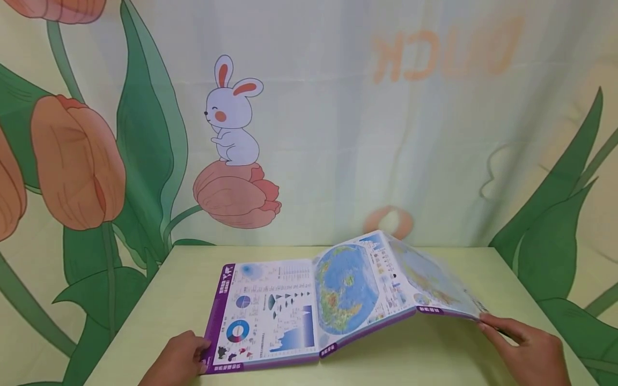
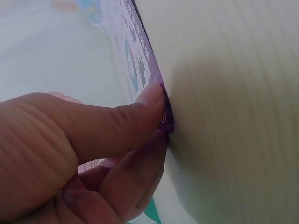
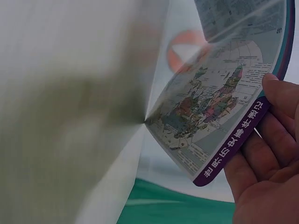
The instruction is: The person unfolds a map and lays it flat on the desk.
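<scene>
A folding world map chart [image 1: 270, 311] with purple edging lies partly unfolded on the table, its charts and text upside down in the head view. Its left panel rests flat; the middle panel, with a blue oval map, slopes up to a raised crease, and the right panel slants down from there. At the near left corner, my left hand [image 1: 176, 356] pinches the purple border; the left wrist view shows the thumb on top and fingers beneath. My right hand [image 1: 528, 348] holds the right panel's near corner, where the right wrist view shows a coloured map face [image 3: 205, 102].
The pale wood-grain table [image 1: 149, 321] extends around the chart. Behind it hangs a curtain [image 1: 318, 134] printed with tulips and a white rabbit, close to the table's far edge.
</scene>
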A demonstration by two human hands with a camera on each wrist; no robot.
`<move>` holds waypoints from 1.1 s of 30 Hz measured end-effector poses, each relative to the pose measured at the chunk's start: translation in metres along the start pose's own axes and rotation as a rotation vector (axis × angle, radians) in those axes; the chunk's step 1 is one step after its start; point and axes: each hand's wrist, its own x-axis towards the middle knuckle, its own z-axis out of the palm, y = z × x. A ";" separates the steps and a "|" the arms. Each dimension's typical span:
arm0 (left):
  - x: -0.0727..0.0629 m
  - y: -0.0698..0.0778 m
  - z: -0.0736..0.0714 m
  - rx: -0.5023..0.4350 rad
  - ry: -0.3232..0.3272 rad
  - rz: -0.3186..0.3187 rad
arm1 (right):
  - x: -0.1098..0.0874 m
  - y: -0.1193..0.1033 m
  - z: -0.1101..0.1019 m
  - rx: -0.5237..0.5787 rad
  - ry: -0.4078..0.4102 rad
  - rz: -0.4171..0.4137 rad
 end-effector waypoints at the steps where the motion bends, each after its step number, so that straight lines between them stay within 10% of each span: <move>1: 0.000 -0.002 -0.001 0.000 -0.004 -0.002 | -0.001 0.003 0.000 -0.015 0.005 -0.006; 10: -0.002 -0.018 -0.011 0.023 -0.006 0.006 | -0.011 0.028 0.002 -0.121 -0.026 -0.067; 26: 0.006 -0.033 -0.016 0.048 0.014 0.033 | -0.006 0.047 0.005 -0.242 -0.601 0.184; 33: -0.001 -0.023 -0.018 0.064 0.019 0.034 | -0.003 0.054 0.003 -0.309 -0.721 0.130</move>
